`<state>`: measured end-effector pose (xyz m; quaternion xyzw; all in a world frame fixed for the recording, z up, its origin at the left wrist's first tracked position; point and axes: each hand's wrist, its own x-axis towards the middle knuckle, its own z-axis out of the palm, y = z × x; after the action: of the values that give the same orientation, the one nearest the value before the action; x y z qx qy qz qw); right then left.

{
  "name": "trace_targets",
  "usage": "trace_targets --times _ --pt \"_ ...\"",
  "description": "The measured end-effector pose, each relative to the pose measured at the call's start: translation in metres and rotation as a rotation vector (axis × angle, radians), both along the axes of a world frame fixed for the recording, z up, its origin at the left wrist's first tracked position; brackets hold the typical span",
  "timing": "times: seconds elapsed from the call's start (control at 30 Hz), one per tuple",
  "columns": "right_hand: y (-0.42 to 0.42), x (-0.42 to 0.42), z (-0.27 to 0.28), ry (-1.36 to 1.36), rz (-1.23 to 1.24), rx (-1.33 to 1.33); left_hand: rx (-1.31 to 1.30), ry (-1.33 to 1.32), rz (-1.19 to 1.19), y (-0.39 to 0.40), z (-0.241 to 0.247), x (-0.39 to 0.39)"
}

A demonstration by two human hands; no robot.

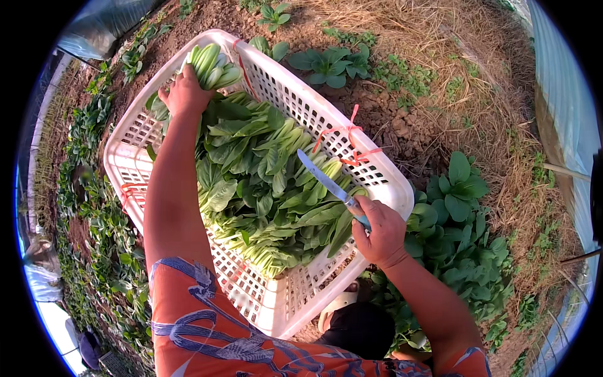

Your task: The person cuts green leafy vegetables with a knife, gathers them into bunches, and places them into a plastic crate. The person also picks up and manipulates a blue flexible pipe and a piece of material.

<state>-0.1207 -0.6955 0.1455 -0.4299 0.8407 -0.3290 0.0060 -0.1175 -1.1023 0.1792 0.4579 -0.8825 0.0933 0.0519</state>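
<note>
My left hand grips a bunch of leafy greens by its pale stalks, inside the far left end of a white plastic basket. Part of that bunch's leaves hides behind my hand and forearm. Many cut greens lie piled in the basket, with pale stem ends turned towards its two long sides. Over the basket's near right corner, my right hand is closed around the blue handle of a knife. Its blade points up and left above the greens, apart from my left hand.
Red plastic ties hang on the basket's right side. Leafy plants grow close by on the right, and a planted strip runs along the left. Dry straw covers soil at the upper right, beside plastic sheeting.
</note>
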Motion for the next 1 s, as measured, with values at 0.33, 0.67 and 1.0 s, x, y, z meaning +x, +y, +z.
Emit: trace_targets --times 0.33,0.67,1.0 --pt "0.003 -0.016 0.001 -0.04 0.042 0.008 0.618 0.168 0.018 -0.022 -0.208 -0.027" --pt "-0.005 0.0 -0.009 0.021 0.069 -0.051 0.651 0.031 -0.316 0.113 -0.08 0.003" --pt "0.008 0.006 -0.01 0.013 0.008 0.02 1.019 0.07 -0.516 0.334 -0.007 0.215"
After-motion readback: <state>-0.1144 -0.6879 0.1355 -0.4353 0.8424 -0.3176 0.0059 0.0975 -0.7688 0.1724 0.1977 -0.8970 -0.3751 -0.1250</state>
